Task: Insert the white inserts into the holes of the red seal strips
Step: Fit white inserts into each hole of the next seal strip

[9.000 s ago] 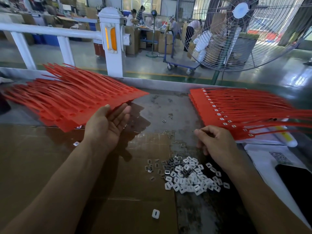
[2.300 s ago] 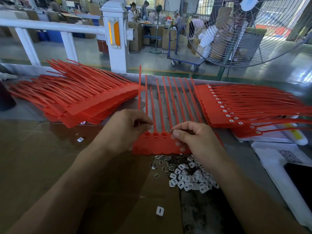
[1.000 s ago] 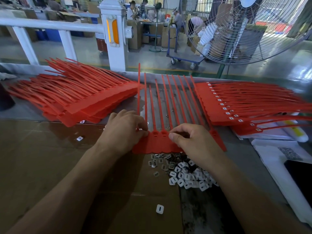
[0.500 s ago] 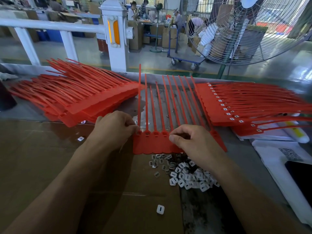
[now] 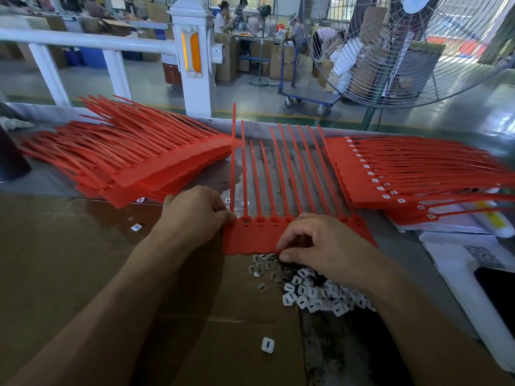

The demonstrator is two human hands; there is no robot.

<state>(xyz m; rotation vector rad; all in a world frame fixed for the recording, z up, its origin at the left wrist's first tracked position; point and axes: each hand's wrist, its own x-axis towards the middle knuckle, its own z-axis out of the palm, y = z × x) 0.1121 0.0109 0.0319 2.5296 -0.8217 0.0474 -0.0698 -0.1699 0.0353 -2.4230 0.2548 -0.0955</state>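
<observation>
A joined sheet of red seal strips (image 5: 250, 238) lies flat in front of me, its tails pointing away and its holes in a row along the tab tops. My left hand (image 5: 195, 215) pinches the sheet's upper left corner at the first hole. My right hand (image 5: 320, 243) rests on the sheet's right half with fingers curled, fingertips at its near edge; whether they hold an insert is hidden. A pile of white inserts (image 5: 312, 291) lies just below the sheet. One stray white insert (image 5: 268, 344) lies nearer me.
A stack of red strips without inserts (image 5: 125, 160) fans out at the left. A stack of strips fitted with white inserts (image 5: 390, 176) lies at the right on white papers (image 5: 459, 254). Brown cardboard (image 5: 69, 260) covers the near table. A large fan (image 5: 404, 51) stands beyond.
My right hand has slid toward me, from the row of holes down to the sheet's near edge by the insert pile. My left hand keeps its pinch on the left corner.
</observation>
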